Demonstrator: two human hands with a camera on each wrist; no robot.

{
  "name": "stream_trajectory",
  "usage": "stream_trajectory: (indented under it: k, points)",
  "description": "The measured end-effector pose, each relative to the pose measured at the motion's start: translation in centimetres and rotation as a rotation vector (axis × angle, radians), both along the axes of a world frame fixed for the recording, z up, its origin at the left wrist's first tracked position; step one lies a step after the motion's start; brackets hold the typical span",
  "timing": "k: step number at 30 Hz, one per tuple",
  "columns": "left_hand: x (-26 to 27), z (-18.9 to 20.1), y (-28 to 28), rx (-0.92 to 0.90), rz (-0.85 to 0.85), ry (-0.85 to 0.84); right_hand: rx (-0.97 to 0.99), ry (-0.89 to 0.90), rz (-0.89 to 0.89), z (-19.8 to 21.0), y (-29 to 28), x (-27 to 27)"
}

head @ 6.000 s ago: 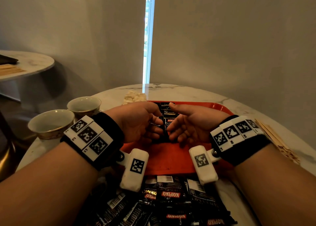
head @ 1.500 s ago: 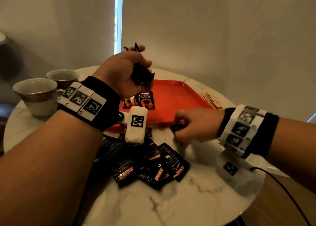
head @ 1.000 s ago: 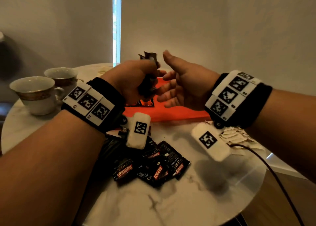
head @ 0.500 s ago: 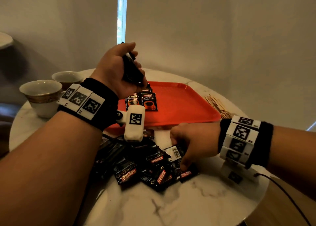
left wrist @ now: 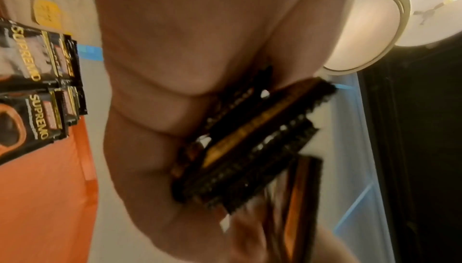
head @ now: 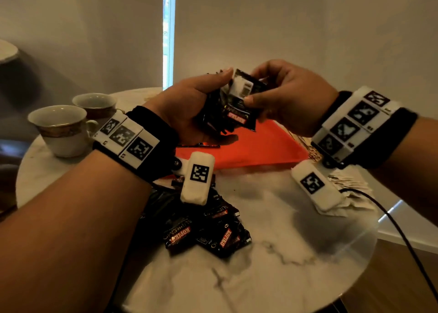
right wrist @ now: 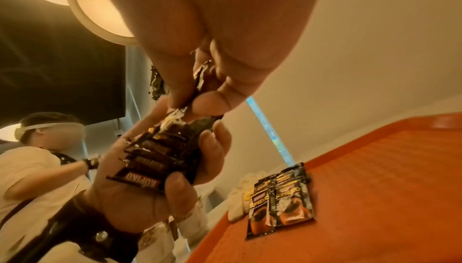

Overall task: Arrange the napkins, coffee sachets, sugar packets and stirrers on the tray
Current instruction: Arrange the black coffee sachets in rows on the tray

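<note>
The head view looks forward and down over both forearms at the round white marble table (head: 296, 253). The left wrist view sits tight against the palm, facing the flat orange plastic tray (left wrist: 45, 198). The right wrist view tilts upward from just above the tray's near edge. All three share the tray.

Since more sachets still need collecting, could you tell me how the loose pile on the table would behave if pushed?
The pile would probably slide and scatter: glossy sachets overlapping loosely on smooth marble table. They look thin and bendy, so likely light.
</note>
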State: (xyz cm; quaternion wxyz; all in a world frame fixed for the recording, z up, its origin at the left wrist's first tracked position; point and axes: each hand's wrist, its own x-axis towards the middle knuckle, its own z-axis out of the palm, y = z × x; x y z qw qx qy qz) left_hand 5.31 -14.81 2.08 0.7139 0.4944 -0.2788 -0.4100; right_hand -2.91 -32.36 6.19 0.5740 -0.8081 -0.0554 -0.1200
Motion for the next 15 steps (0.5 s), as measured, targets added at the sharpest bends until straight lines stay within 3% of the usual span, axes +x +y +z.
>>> stream_trajectory:
  k: [3,6,7,9,13,15]
  points:
    - [-0.7,-0.1,-0.5,0.035,-0.003,-0.035,-0.25,-0.037,-0.117,-1.0,0.9,1.3]
    - [-0.3,-0.1,-0.5,-0.005,0.109,0.014,-0.609,-0.135,-0.381,-2.5,0.9,1.6]
    - [-0.1,0.0,-0.3,-0.036,0.155,0.031,-0.647,-0.198,-0.384,-2.8,0.9,1.0]
    - [0.8,0.2,0.1,-0.101,0.27,0.099,-0.656,-0.242,-0.141,-3.0,1.2,-0.7]
    - [1.9,0.2,1.0,-0.184,0.405,0.2,-1.103,-0.06,0.44,-3.9,2.7,-4.3]
    - [1.9,0.1,1.2,-0.196,0.416,0.217,-1.208,-0.004,0.625,-4.9,3.5,-5.3]
